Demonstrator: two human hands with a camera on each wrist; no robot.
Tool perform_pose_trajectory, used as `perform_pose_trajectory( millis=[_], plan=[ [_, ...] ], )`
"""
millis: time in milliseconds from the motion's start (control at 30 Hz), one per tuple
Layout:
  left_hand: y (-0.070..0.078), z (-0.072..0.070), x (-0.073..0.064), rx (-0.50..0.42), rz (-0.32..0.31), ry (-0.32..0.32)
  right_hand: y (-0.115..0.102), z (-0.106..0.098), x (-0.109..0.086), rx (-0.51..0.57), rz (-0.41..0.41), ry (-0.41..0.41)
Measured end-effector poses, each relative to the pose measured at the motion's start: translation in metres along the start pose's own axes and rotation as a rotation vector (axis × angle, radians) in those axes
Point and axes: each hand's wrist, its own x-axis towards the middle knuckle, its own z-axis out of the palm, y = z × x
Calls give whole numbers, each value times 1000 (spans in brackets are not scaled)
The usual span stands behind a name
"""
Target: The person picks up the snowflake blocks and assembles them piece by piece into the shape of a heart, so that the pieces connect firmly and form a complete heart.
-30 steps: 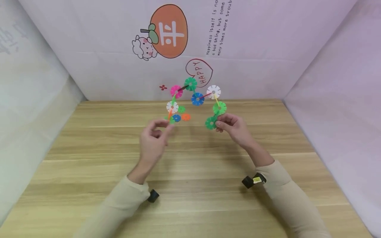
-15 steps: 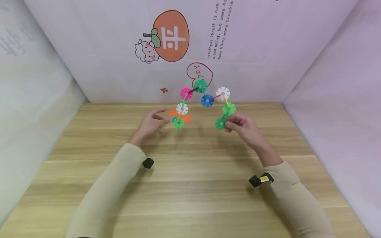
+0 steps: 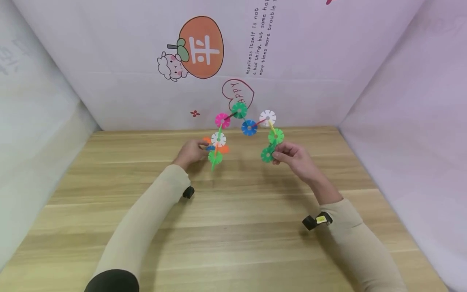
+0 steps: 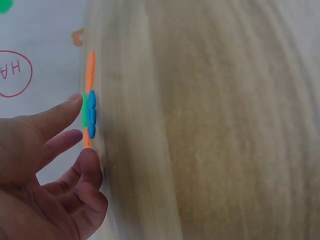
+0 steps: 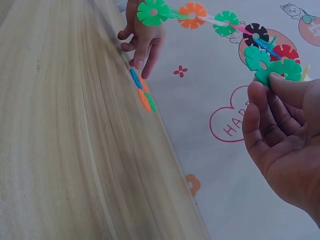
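Note:
A chain of slotted plastic snowflake discs (image 3: 245, 129) arches above the table in the head view, in green, pink, white and blue. My right hand (image 3: 297, 160) pinches a dark green disc (image 3: 265, 158) at the chain's right end between thumb and fingers. The other end dangles free, with a light green disc (image 3: 212, 159) near its bottom. Behind that end, my left hand (image 3: 189, 152) reaches to several loose discs lying on the table. In the left wrist view its parted thumb and fingers are close to a blue disc (image 4: 92, 120) and an orange disc (image 4: 90, 72).
The wooden table (image 3: 226, 227) meets a white printed backdrop (image 3: 306, 81) just behind the loose discs. White side panels stand left and right. A loose green disc (image 5: 151, 101) lies by the backdrop in the right wrist view.
My left hand has let go of the chain's left end and moved left, then forward and down to the loose discs. My right hand still holds the other end.

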Motion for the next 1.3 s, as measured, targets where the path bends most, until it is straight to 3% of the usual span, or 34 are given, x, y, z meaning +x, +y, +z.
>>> perform_pose_trajectory(
  millis=[167,467,800,1133,1300],
  plan=[
    [-1,4,5,33,-4,34,1,0,2,20,-11,-14],
    [2,5,6,57,-72,57,2,2,2,7,-10,-21],
    [-4,-2,-2,50,-32,115,4,-1,2,13,0,-13],
    [-24,-28,-32,-324,-14,163,6,6,8,24,6,-7],
    [-22,-37,-57,-498,-21,144,6,11,12,27,3,-6]
  ],
)
